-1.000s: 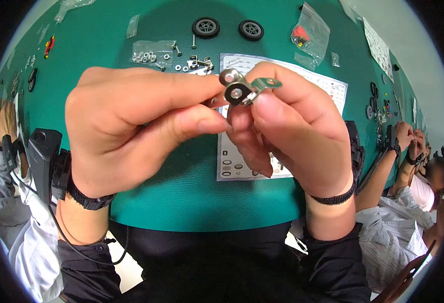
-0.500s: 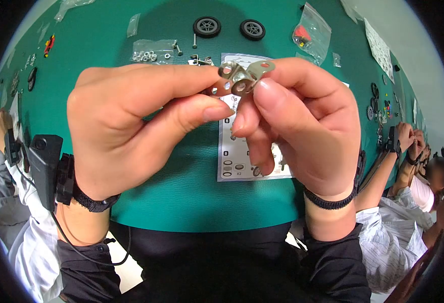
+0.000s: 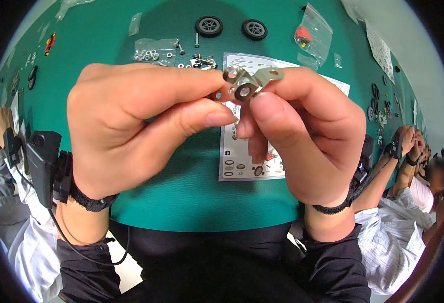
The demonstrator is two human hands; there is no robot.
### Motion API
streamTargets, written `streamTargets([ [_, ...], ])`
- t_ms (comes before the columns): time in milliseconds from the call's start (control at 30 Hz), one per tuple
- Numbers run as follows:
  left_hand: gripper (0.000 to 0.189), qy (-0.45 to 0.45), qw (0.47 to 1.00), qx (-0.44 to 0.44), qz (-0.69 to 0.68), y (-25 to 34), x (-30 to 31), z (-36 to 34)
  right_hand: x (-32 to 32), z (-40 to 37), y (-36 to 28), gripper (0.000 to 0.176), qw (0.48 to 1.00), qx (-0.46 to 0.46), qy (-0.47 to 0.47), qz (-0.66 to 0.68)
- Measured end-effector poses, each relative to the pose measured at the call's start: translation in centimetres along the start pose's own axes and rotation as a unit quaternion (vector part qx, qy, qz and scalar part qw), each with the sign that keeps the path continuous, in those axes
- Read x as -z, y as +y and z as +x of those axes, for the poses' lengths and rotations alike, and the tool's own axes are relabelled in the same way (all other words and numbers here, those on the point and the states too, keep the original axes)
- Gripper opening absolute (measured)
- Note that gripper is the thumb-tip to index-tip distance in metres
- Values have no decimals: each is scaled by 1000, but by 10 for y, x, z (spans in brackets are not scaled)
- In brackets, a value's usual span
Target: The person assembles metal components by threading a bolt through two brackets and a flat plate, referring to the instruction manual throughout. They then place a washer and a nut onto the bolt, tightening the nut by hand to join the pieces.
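Note:
Bent metal brackets (image 3: 244, 86) with round holes are held up between my two hands, over the printed instruction sheet (image 3: 229, 146). My left hand (image 3: 123, 123) pinches the left end of the metal between thumb and forefinger. From the other side, my right hand (image 3: 318, 134) grips it, the thumb pressed near a round hole and the forefinger behind a raised, holed tab. The right hand's other fingers curl below, partly hidden by the thumb. Just beyond the hands, several small metal parts (image 3: 204, 61) lie on the green table (image 3: 201, 202).
Two black-and-grey wheels, a left one (image 3: 209, 27) and a right one (image 3: 254, 30), lie at the back. Bolts (image 3: 197, 40) and a clear bag with nuts (image 3: 151, 53) are left of them. Another bag (image 3: 315, 38) holds a red part. Other people's hands (image 3: 408, 139) work at the right.
My right hand has shifted slightly right and down and turned a little at the wrist. The brackets have tilted with it; my left hand stays almost in place.

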State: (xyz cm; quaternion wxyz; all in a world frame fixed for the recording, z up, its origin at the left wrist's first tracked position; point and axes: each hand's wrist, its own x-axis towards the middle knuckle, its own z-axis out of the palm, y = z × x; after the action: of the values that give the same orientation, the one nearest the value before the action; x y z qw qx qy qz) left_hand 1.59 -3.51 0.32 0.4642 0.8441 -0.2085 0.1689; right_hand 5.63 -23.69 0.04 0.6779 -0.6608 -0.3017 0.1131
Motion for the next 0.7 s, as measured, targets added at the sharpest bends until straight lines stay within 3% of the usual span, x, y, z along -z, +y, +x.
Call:
streamTargets([
  [167,19,-6,1000,-11,6,-1,1,-1,3,2,-6,19,982,-121,-51,137],
  [400,17,-27,999,-24,3,3,6,0,10,8,-9,19,886,-277,-135,347],
  [500,18,3,999,-32,-17,-2,0,-2,7,8,-15,20,912,-289,-94,276],
  [600,19,11,1000,-23,-9,-1,0,-3,-1,5,-13,20,962,-200,-16,183],
  [700,19,19,1000,-5,-4,0,-3,-3,-7,2,-10,20,979,-145,55,129],
])
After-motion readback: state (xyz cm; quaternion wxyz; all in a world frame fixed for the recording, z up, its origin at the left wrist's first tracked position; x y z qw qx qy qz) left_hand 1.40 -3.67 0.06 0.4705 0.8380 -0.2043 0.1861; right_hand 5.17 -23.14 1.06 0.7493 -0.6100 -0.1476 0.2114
